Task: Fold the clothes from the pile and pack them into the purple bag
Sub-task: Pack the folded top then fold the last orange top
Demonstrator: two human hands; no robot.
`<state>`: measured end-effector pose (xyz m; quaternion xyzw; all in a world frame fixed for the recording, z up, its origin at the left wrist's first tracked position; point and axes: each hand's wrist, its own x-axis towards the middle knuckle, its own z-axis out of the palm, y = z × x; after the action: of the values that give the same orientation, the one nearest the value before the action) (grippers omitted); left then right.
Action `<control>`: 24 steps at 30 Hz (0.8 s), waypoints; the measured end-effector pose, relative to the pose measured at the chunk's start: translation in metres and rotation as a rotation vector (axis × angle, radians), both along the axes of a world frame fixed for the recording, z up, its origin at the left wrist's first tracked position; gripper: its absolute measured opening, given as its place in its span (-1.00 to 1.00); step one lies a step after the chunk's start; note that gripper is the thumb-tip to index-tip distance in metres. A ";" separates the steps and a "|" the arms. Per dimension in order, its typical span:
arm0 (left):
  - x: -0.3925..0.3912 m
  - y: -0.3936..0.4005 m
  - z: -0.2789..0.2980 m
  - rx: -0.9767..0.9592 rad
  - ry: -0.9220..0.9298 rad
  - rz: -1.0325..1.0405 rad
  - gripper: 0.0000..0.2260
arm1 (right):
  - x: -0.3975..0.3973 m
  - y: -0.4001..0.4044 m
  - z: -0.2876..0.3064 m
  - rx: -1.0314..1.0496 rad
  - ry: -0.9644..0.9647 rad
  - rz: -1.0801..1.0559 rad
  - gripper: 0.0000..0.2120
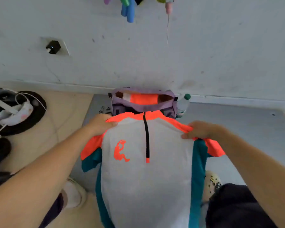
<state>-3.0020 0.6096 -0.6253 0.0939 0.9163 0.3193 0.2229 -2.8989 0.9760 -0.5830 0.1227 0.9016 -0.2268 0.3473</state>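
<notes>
While shirt (pixel 146 170) hangs, left hand (pixel 99 123), right hand (pixel 200 130) pinch its shoulders.

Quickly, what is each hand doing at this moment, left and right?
Left hand: grips the shirt at its orange shoulder.
Right hand: grips the shirt at the other shoulder.
</notes>
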 end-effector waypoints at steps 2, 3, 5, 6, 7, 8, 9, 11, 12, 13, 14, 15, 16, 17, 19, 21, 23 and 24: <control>0.008 -0.001 -0.075 -0.043 -0.096 0.026 -0.71 | 0.000 -0.004 -0.076 0.022 -0.094 -0.004 -0.75; 0.010 -0.002 -0.105 -0.064 -0.111 0.032 -0.67 | -0.001 -0.005 -0.106 0.019 -0.109 -0.023 -0.77; 0.008 -0.002 -0.148 -0.096 -0.129 0.048 -0.65 | -0.008 -0.003 -0.154 0.005 -0.093 -0.068 -0.79; 0.003 -0.002 -0.162 -0.112 -0.130 0.061 -0.67 | -0.015 -0.002 -0.171 0.002 -0.075 -0.093 -0.80; -0.003 -0.001 -0.170 -0.131 -0.120 0.083 -0.73 | -0.023 -0.001 -0.185 -0.002 -0.047 -0.129 -0.82; -0.011 0.000 -0.177 -0.148 -0.097 0.108 -0.80 | -0.032 -0.001 -0.197 -0.001 -0.009 -0.175 -0.83; -0.020 0.002 -0.184 -0.161 -0.057 0.132 -0.81 | -0.041 -0.001 -0.208 0.016 0.039 -0.219 -0.83; -0.036 0.007 -0.195 -0.157 0.035 0.158 -0.71 | -0.055 -0.001 -0.226 0.121 0.171 -0.286 -0.83; -0.040 0.010 -0.198 -0.124 0.078 0.171 -0.67 | -0.058 -0.001 -0.233 0.184 0.251 -0.325 -0.82; -0.041 0.013 -0.201 -0.083 0.114 0.191 -0.63 | -0.057 -0.003 -0.237 0.225 0.333 -0.371 -0.78; -0.038 0.014 -0.204 -0.055 0.146 0.225 -0.59 | -0.053 -0.004 -0.240 0.239 0.422 -0.420 -0.74; -0.032 0.014 -0.209 -0.052 0.176 0.275 -0.58 | -0.046 -0.006 -0.244 0.247 0.506 -0.466 -0.73; -0.021 0.013 -0.214 -0.075 0.197 0.344 -0.60 | -0.036 -0.008 -0.248 0.260 0.566 -0.506 -0.74; -0.007 0.010 -0.221 -0.104 0.194 0.431 -0.67 | -0.025 -0.009 -0.254 0.268 0.581 -0.542 -0.78; 0.028 0.001 -0.235 -0.141 0.054 0.621 -0.83 | 0.002 -0.010 -0.270 0.221 0.483 -0.626 -0.81; 0.065 -0.010 -0.251 -0.176 -0.147 0.749 -0.76 | 0.030 -0.009 -0.288 0.120 0.309 -0.739 -0.72; 0.094 -0.017 -0.262 -0.182 -0.262 0.792 -0.64 | 0.053 -0.007 -0.301 0.108 0.194 -0.811 -0.64; 0.102 -0.019 -0.266 -0.180 -0.290 0.808 -0.60 | 0.061 -0.006 -0.305 0.125 0.179 -0.830 -0.63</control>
<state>-2.8996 0.5904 -0.8911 -0.3376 0.8627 0.3099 0.2138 -2.8381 0.9701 -0.8880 0.4758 0.8143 -0.3021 0.1388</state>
